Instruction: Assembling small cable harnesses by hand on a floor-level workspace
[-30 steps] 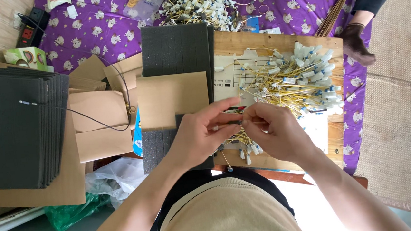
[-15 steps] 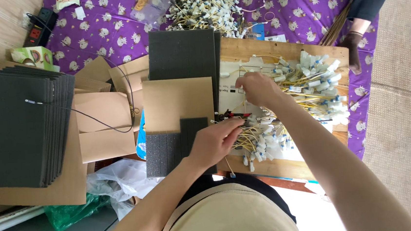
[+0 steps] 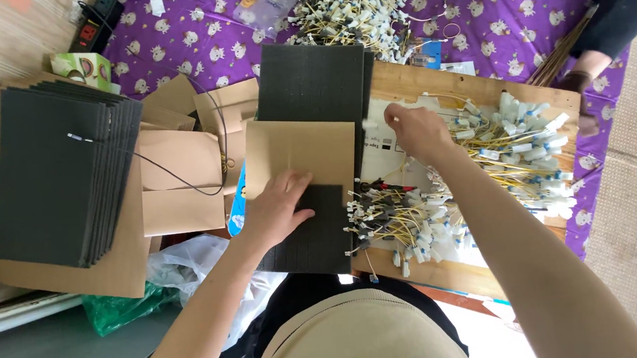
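The left hand (image 3: pixel 279 205) lies flat, fingers spread, on a dark grey foam square (image 3: pixel 315 232) and touches the edge of a brown cardboard sheet (image 3: pixel 301 154) that lies partly on top of it. It grabs nothing; it seems to press down so the foam stays put. The right hand (image 3: pixel 413 130) reaches out over a wooden board (image 3: pixel 432 83), fingers pinched together near a small white plug (image 3: pixel 369 123). I cannot tell if it holds the plug. Heaps of yellow wires with white plugs (image 3: pixel 483 158) sit on the board close to both hands, easy to grab. A tall stack of dark grey foam sheets (image 3: pixel 53 177) waits well off to the left.
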